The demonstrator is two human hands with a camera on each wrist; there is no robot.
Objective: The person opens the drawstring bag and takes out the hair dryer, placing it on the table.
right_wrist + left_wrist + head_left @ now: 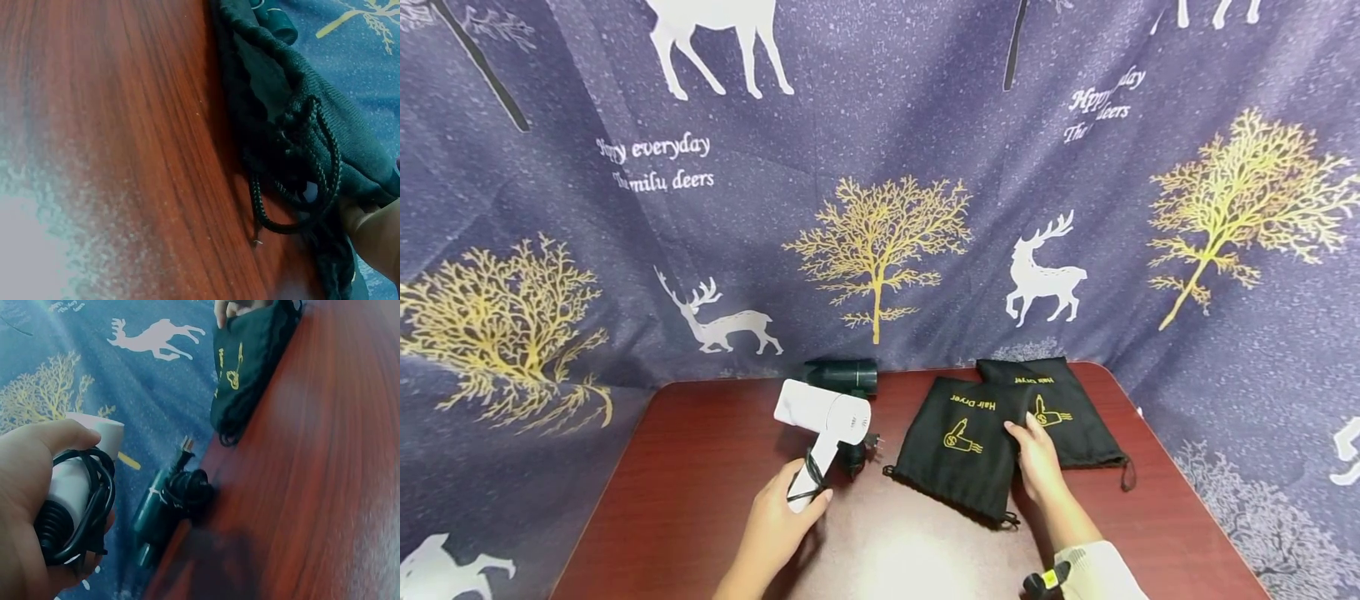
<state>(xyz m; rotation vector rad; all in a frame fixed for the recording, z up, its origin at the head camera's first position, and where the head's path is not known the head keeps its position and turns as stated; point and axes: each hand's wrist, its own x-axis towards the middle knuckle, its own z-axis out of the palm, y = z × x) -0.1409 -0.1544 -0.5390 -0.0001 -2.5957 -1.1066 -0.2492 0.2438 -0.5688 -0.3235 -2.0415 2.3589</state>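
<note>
My left hand (781, 510) grips the handle of a white hair dryer (823, 412), its black cord (103, 487) wound in loops around the handle. The dryer's barrel points to the left, above the table. On the right, my right hand (1036, 450) pinches the edge of a black drawstring bag (958, 442) printed "Hair Dryer" in yellow. That bag's mouth, with its cord loops (331, 162), faces the near side and gapes a little in the right wrist view. A second black bag (1086, 429) lies partly under the first.
A dark green hair dryer (850, 377) lies at the table's back edge, its bundled cord and plug (187, 484) toward the near side. The reddish-brown table (700, 467) meets a patterned cloth backdrop (880, 125) behind.
</note>
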